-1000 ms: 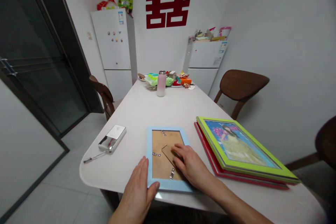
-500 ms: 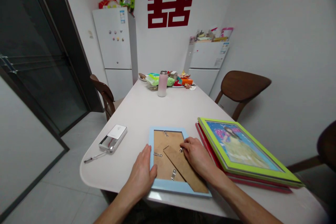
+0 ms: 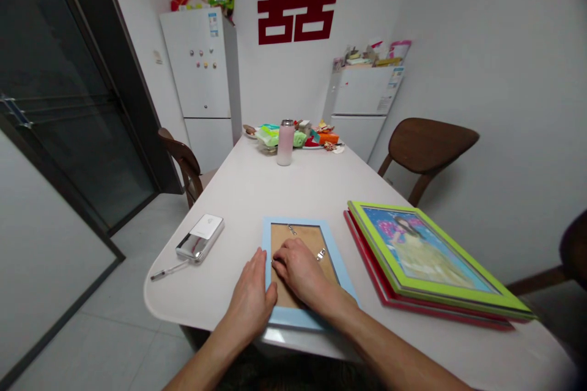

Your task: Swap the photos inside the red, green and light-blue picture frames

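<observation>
The left hand (image 3: 252,296) stays along the left edge of the pale-blue photo frame (image 3: 293,317), much as half a second ago: fingers straight and together, thumb spread over the left border, the hand opened out. The right hand (image 3: 300,266) has left the right metal clip (image 3: 321,254), now in plain view, and crossed to the left side of the backing board (image 3: 287,235); its thumb and fingertips are drawn together there, and whether they pinch anything cannot be told. That hand and its forearm now hide the stand. The frame lies back up near the close edge of the table (image 3: 257,195), its far metal clip (image 3: 292,230) showing. A lime-framed picture (image 3: 428,250) rests on a red frame (image 3: 367,266) to the right; well beyond stands a pink bottle (image 3: 285,145)
</observation>
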{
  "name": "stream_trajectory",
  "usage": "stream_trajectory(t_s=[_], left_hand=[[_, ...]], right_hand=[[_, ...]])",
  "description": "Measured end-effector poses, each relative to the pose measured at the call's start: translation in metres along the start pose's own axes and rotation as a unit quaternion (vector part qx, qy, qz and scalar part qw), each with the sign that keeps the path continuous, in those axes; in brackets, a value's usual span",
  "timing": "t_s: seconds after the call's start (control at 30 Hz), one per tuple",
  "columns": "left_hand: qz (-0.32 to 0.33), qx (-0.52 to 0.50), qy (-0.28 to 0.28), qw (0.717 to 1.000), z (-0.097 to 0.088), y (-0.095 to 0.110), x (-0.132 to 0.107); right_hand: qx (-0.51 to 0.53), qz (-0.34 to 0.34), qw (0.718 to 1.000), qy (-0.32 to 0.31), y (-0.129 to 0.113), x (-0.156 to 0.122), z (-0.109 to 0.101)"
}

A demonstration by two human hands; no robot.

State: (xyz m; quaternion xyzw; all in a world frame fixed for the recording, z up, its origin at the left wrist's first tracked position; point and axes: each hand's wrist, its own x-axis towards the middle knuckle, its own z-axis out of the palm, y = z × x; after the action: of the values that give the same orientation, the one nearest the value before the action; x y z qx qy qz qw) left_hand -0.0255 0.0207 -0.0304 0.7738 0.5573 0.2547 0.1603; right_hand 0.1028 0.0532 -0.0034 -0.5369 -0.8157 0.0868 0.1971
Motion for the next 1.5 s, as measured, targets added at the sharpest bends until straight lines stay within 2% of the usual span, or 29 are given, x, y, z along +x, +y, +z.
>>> stream_trajectory(t_s=[0.13, 0.23, 0.4, 0.5, 0.63, 0.73, 0.8, 0.97, 1.13, 1.23, 1.33, 1.5], left_hand=[[-0.001, 0.004, -0.008, 1.0, -0.002, 0.001, 0.0], [-0.007, 0.005, -0.013, 1.0, -0.003, 0.002, 0.0], [-0.021, 0.004, -0.017, 1.0, -0.005, 0.005, -0.001], [-0.027, 0.005, -0.023, 0.999, -0.008, 0.008, 0.0], [-0.035, 0.009, -0.031, 0.999, -0.01, 0.011, 0.001], [-0.033, 0.011, -0.036, 0.999, -0.01, 0.011, 0.001], [-0.031, 0.01, -0.036, 0.999, -0.009, 0.01, 0.001], [-0.025, 0.009, -0.037, 0.999, -0.01, 0.009, 0.0], [-0.02, 0.006, -0.039, 0.999, -0.01, 0.009, 0.001], [-0.025, 0.005, -0.036, 0.999, -0.009, 0.009, 0.002], [-0.028, 0.005, -0.032, 0.999, -0.008, 0.008, 0.003], [-0.035, 0.006, -0.024, 0.999, -0.006, 0.008, 0.002]], right_hand=[[0.006, 0.01, 1.0, 0.006, 0.003, 0.004, -0.001], [0.025, -0.014, 1.0, -0.01, 0.009, -0.003, -0.014], [0.095, -0.075, 0.987, -0.108, 0.025, -0.034, -0.044], [0.109, -0.089, 0.981, -0.136, 0.028, -0.048, -0.049], [0.107, -0.078, 0.986, -0.098, 0.024, -0.051, -0.042], [0.109, -0.076, 0.988, -0.078, 0.024, -0.042, -0.038], [0.084, -0.053, 0.994, -0.052, 0.028, -0.03, -0.036], [-0.016, 0.056, 0.998, 0.02, 0.046, 0.015, -0.017], [-0.045, 0.102, 0.992, 0.05, 0.057, 0.039, 0.003], [-0.046, 0.103, 0.992, 0.053, 0.056, 0.04, 0.005], [-0.043, 0.093, 0.993, 0.051, 0.052, 0.035, -0.002], [-0.029, 0.062, 0.997, 0.045, 0.04, -0.005, -0.027]])
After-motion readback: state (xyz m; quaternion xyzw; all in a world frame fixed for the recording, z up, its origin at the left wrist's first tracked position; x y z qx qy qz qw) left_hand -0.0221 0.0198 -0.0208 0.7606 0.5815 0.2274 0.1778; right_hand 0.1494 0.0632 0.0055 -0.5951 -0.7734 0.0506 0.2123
